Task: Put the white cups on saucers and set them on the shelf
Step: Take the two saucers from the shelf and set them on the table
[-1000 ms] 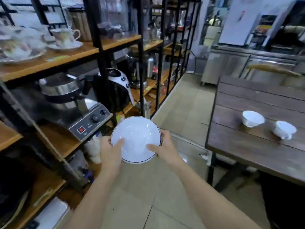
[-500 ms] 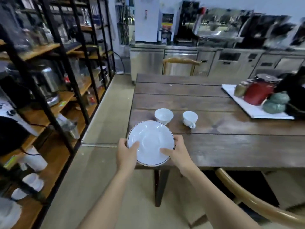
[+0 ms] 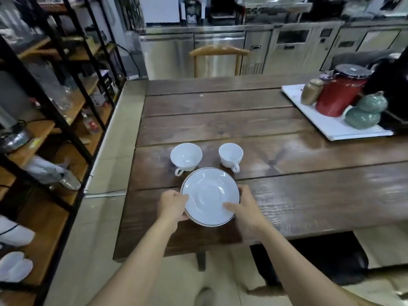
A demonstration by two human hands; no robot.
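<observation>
I hold a white saucer [image 3: 209, 195] with a thin dark rim over the near part of the wooden table [image 3: 287, 195]. My left hand [image 3: 171, 205] grips its left edge and my right hand [image 3: 245, 206] grips its right edge, thumbs on top. A second rim shows beneath it, so it may be a stack of two. Just beyond the saucer two empty white cups stand on the table: a wider cup [image 3: 186, 156] on the left, a smaller cup [image 3: 230, 154] on the right, handles toward me. The black-framed shelf [image 3: 72, 129] with wooden boards runs along the left.
A white tray [image 3: 331, 127] at the table's far right carries a red canister [image 3: 340, 93], a gold jar and green ceramic pots. A wooden chair [image 3: 218, 51] stands at the far end. Steel counters line the back wall. Appliances and glassware fill the shelf.
My view turned from the shelf to the table. Both hands carried the saucer from in front of the shelf to over the table edge, close to the two cups.
</observation>
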